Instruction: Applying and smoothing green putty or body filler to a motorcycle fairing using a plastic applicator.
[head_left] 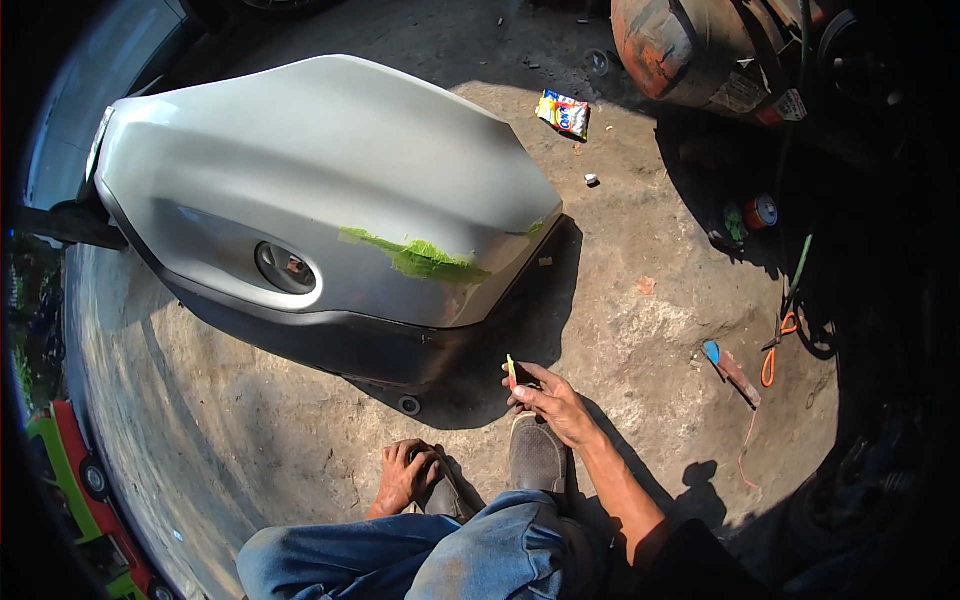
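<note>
In my right hand (552, 405) is a small, thin, flat red spreader (513, 378) with green putty along its edge, pinched between thumb and fingers above my right shoe (538, 455). My left hand (408, 472) hangs low by my left shoe (443, 496), its fingers curled; what lies under them is hidden. In front of me a silver car bumper (300, 150) rests on the ground, with a round fog lamp (285, 268) set in it. A ragged patch of bright green putty (430, 262) covers part of its near right side. The spreader is apart from the bumper.
A rusty orange tank (665, 50) stands at the far right. On the concrete lie a colourful packet (563, 114), a white cap (591, 180), an open tin (762, 211), a blue-tipped scraper (733, 372) and an orange cord loop (768, 367). A dark ring (409, 405) sits near the bumper.
</note>
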